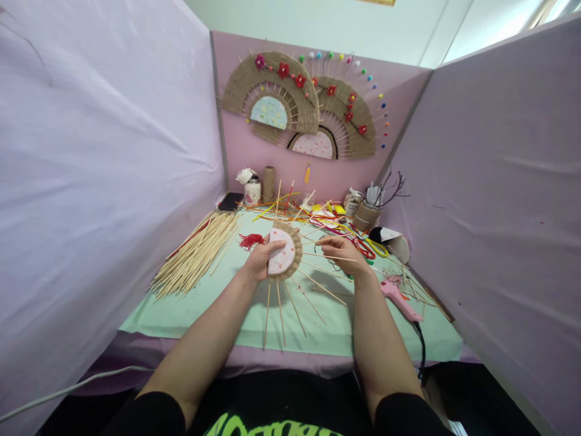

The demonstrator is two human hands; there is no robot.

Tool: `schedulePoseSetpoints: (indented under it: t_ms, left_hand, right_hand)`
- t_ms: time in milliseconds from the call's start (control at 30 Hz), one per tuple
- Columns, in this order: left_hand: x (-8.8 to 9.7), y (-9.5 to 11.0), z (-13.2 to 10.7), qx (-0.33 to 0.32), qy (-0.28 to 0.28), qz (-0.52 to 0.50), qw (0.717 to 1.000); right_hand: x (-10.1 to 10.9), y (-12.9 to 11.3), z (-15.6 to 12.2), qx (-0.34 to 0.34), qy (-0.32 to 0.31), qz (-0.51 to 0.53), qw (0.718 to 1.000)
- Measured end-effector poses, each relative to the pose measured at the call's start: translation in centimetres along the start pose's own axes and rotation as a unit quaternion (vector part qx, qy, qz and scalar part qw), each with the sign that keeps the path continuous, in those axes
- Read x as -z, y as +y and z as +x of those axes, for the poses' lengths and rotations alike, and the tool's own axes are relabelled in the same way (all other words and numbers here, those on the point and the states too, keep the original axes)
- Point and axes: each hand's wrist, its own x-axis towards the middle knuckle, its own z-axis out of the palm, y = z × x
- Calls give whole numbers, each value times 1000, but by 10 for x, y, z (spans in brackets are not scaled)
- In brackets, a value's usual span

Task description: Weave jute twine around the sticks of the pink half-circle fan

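My left hand (262, 257) grips a half-made fan (284, 257): a pink dotted half-disc with a band of woven twine round its rim and thin wooden sticks fanning out from it. It is held just above the green mat (181, 312). My right hand (341, 251) is closed beside the fan's right side, its fingers pinched among the sticks, perhaps on a strand of twine; what it holds is too small to make out.
A pile of bamboo sticks (196, 257) lies at the left, a red tassel (249, 241) near the fan. A pink glue gun (399, 298) rests at the right. Coloured sticks, a twine spool (269, 183), a bottle (252, 190) and cups crowd the back. Two finished fans (308, 106) hang on the wall.
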Motion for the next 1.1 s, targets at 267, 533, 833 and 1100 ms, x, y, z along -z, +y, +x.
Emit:
schedulePoseSetpoints:
  t_ms: [267, 533, 833, 1100]
  left_hand:
    - [4, 5, 3, 3, -17, 5, 1000]
    - [3, 1, 3, 74, 7, 59, 995]
    - [4, 6, 7, 23, 19, -9, 1000]
    - [2, 6, 8, -27, 65, -64, 995]
  right_hand:
    - [22, 6, 7, 23, 127, 142, 981]
    - [22, 1, 10, 111, 199, 179, 957]
    - [14, 8, 14, 63, 159, 144, 975]
    - [-15, 3, 2, -38, -86, -82, 992]
